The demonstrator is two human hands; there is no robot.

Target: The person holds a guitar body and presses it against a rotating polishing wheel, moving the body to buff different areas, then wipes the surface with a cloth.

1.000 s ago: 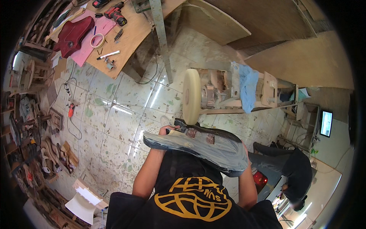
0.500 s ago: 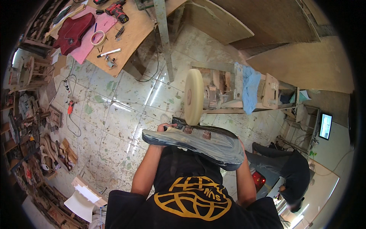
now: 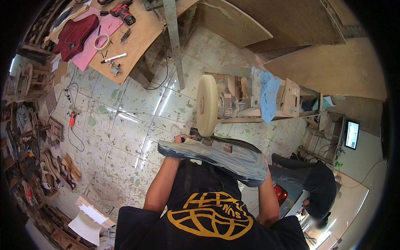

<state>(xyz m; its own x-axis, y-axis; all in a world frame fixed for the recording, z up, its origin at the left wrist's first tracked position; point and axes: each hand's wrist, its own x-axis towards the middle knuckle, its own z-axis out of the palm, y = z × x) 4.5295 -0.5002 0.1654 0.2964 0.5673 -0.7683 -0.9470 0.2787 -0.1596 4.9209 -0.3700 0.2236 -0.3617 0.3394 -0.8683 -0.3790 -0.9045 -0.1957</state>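
Black beneath streaks of greyish film, an electric guitar body (image 3: 221, 159) spans the space before the wearer's torso, at the lower rim of a cream buffing wheel (image 3: 207, 106). Two reddish-brown recesses (image 3: 227, 148) mark its far side. The left hand (image 3: 181, 138) supports the far left part, its fingers clamped on the edge. The right hand (image 3: 266, 161) lies at the opposite end, mostly hidden behind the body; whether its fingers are closed or apart cannot be told.

The step in hand appears to be buffing, with the far edge offered to the wheel. Rim and edge overlap in view, though actual contact, and whether the wheel turns, cannot be confirmed. The next move calls for steady support from both hands, light, even pressure, and care that the rim does not catch a corner.

Surroundings: a light blue cloth (image 3: 270, 96) hangs over the machine stand (image 3: 256, 89). At upper left, the bench (image 3: 143, 35) carries a dark red guitar body (image 3: 77, 37), a cordless drill (image 3: 123, 14) and a tape roll (image 3: 102, 42). At right, a co-worker (image 3: 321, 183) bends forward, well apart from the wheel.
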